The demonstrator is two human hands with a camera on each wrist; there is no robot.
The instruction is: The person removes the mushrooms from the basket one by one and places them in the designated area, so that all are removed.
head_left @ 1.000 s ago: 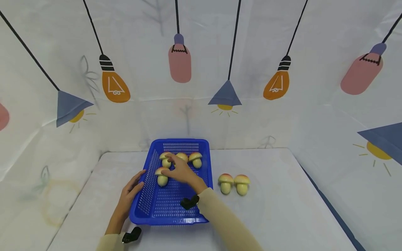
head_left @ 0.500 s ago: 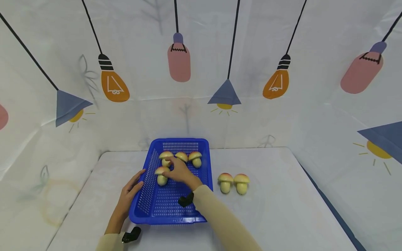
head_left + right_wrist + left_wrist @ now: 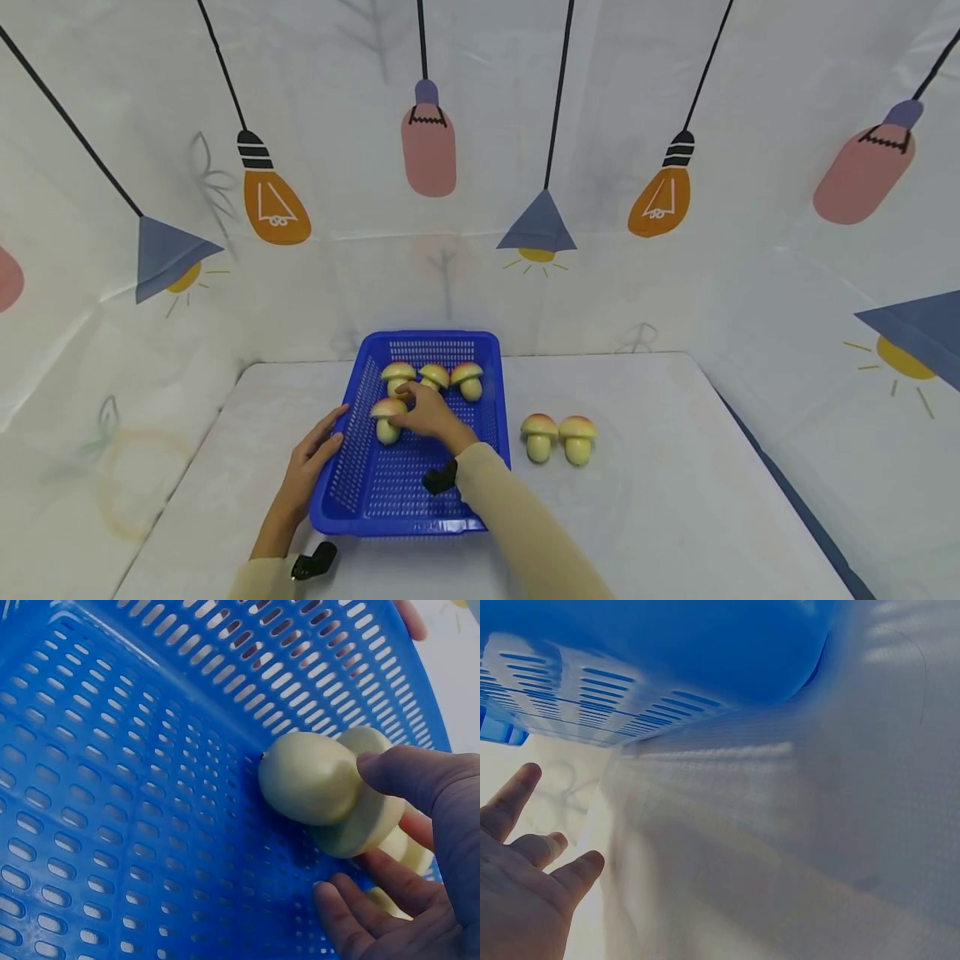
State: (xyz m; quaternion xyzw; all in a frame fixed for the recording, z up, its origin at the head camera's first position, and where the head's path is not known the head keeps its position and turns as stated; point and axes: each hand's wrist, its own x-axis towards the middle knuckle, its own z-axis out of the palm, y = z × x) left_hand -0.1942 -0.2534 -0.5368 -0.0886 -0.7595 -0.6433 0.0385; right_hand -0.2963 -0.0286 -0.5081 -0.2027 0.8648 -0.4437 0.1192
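My right hand (image 3: 426, 412) is inside the blue plastic basket (image 3: 405, 527), at a yellow toy mushroom (image 3: 387, 431) with a reddish cap. In the right wrist view the thumb of the right hand (image 3: 420, 847) presses the stem side of that mushroom (image 3: 307, 776), and the fingers curl behind its cap. Behind it, a row of similar mushrooms (image 3: 467, 381) lies along the basket's far end. My left hand (image 3: 311, 462) rests at the basket's left rim with its fingers extended. In the left wrist view the left hand (image 3: 525, 877) shows spread fingers below the basket wall.
Two more toy mushrooms (image 3: 539, 438) lie side by side on the white table (image 3: 660, 500), right of the basket. A white backdrop (image 3: 352, 275) printed with lamps stands behind and at both sides.
The right hand and forearm have shifted slightly left and towards me, and its fingers have drawn nearer to the front mushroom. The left hand and basket stay put.
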